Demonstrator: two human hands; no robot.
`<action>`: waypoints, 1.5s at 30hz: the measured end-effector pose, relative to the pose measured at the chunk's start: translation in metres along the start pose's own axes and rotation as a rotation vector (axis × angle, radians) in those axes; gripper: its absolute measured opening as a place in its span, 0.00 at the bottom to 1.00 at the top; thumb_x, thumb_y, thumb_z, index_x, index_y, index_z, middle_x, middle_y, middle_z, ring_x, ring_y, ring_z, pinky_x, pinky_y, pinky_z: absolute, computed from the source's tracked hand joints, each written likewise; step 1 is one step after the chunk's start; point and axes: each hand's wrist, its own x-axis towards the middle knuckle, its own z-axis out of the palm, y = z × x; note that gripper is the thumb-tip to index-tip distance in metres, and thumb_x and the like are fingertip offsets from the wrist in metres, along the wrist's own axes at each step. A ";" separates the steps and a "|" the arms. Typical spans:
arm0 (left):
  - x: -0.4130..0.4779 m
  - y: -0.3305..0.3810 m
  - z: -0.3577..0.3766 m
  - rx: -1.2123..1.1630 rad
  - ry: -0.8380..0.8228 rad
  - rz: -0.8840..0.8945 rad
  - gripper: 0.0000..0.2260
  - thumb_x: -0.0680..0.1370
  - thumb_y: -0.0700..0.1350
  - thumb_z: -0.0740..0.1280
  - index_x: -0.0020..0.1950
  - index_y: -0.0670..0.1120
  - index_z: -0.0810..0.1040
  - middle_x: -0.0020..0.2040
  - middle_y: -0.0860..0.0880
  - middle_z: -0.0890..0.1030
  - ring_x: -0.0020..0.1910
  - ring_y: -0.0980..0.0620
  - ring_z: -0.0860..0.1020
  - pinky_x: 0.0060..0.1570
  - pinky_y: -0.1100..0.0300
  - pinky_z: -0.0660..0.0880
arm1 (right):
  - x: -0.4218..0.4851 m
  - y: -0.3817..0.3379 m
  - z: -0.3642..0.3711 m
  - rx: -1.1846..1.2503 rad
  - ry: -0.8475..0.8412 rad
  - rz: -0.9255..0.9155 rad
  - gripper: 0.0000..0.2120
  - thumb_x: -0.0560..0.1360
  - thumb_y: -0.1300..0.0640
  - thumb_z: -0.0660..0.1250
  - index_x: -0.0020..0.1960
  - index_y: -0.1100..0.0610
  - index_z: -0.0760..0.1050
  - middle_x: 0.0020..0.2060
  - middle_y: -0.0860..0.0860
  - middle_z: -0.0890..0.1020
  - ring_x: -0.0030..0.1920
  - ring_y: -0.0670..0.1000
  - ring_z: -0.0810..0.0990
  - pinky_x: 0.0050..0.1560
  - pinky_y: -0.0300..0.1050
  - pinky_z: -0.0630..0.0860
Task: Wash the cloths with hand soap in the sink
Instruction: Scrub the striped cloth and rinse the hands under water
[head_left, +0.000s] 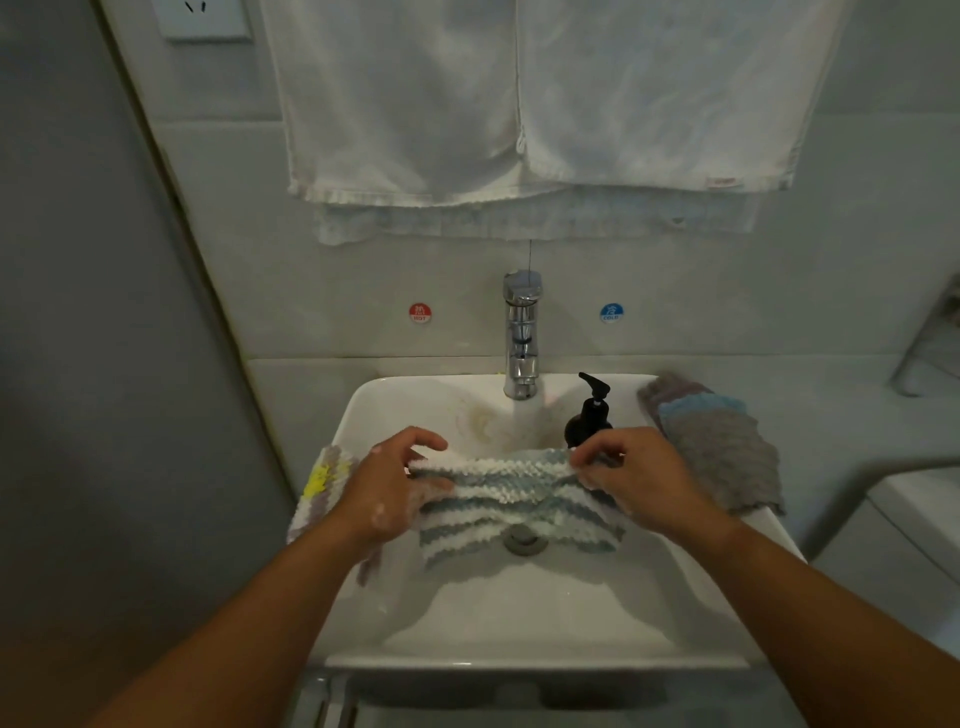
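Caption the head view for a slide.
Left hand and right hand hold a striped cloth over the sink, soap bottle behind.

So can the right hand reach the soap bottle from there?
Probably yes. The soap bottle stands just behind the right hand with nothing between them, but that hand is pinching the striped cloth and must let go first.

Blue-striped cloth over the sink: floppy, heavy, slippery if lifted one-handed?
The cloth is likely floppy: it sags in folds between the left hand and right hand pinching its top edge. Probably heavy for its size if soaked; suds on the left hand suggest wet work. Its nubby pile should grip, though soap may slick it.
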 end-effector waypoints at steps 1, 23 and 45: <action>-0.001 0.002 0.004 -0.022 0.044 -0.010 0.15 0.71 0.35 0.79 0.51 0.50 0.82 0.48 0.42 0.81 0.41 0.47 0.79 0.38 0.56 0.81 | 0.000 -0.003 0.003 0.000 0.037 0.021 0.10 0.73 0.60 0.77 0.44 0.45 0.85 0.43 0.40 0.85 0.46 0.39 0.81 0.45 0.30 0.74; -0.026 0.030 0.066 -0.505 -0.127 -0.250 0.11 0.83 0.51 0.61 0.65 0.58 0.74 0.59 0.47 0.83 0.56 0.46 0.82 0.49 0.48 0.81 | -0.015 -0.039 0.048 1.026 -0.068 0.232 0.21 0.75 0.73 0.65 0.63 0.54 0.74 0.55 0.56 0.84 0.53 0.58 0.85 0.48 0.55 0.83; -0.027 0.040 0.095 -0.386 0.102 -0.164 0.07 0.86 0.52 0.57 0.54 0.51 0.72 0.51 0.45 0.80 0.48 0.46 0.81 0.37 0.54 0.81 | -0.018 -0.052 0.075 0.180 0.176 -0.075 0.06 0.84 0.52 0.57 0.53 0.51 0.71 0.41 0.47 0.81 0.42 0.45 0.81 0.41 0.43 0.79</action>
